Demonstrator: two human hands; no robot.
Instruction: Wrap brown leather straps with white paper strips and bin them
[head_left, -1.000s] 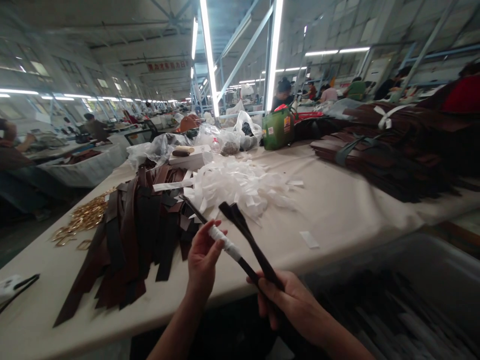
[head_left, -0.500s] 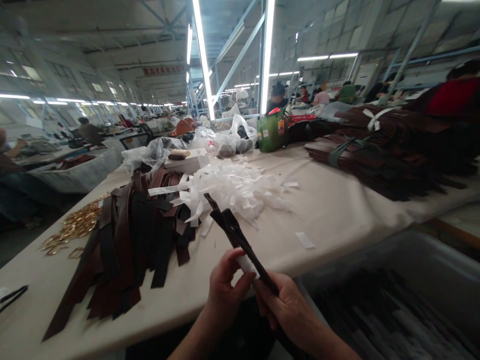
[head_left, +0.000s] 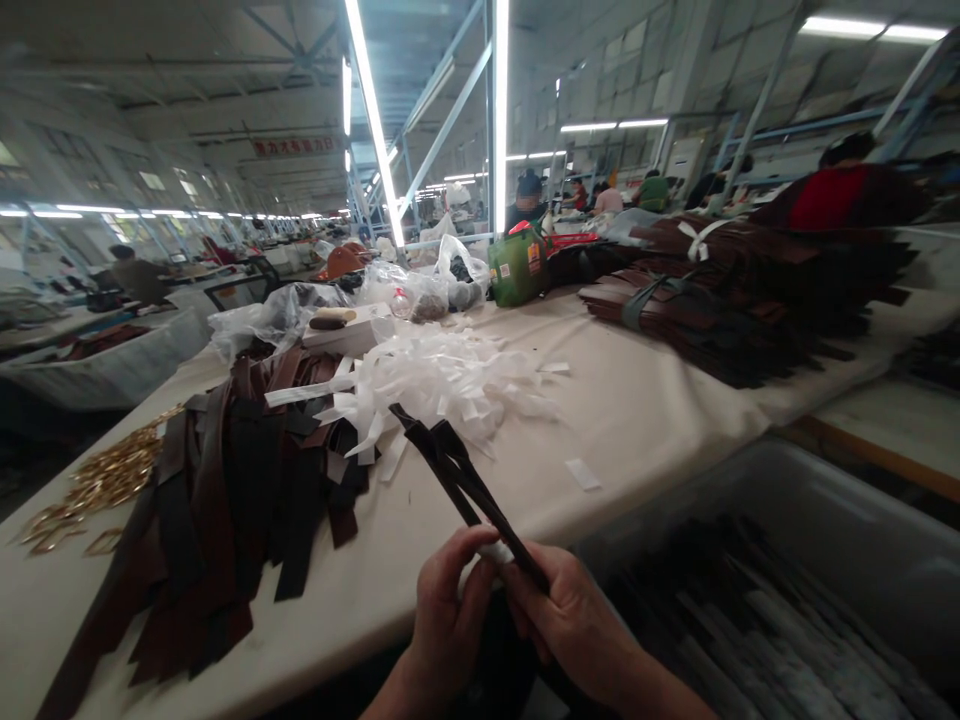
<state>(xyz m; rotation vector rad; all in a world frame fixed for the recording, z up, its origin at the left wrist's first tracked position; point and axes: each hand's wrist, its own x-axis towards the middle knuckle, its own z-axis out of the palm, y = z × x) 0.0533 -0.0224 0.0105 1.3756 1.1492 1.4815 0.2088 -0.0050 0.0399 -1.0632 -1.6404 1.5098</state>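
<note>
Dark leather straps slant up and left from my hands, above the table's front edge. My right hand is closed around their lower part. A white strip lies across the straps, and my left hand pinches it between thumb and fingers. Whether the strip goes all the way round is hidden by my fingers. Beyond the strap ends spreads a tangled heap of white strips. Brown and black leather straps are piled to the left, hanging towards the near edge.
Gold metal rings lie at the table's left edge. Tied bundles of brown straps are stacked at the back right. A green container and plastic bags stand at the back. Below on the right is a grey bin holding straps.
My view has swung slightly right, so the table's contents sit further left. My left fingers have closed in tighter on the white strip; my right hand keeps hold of the straps.
</note>
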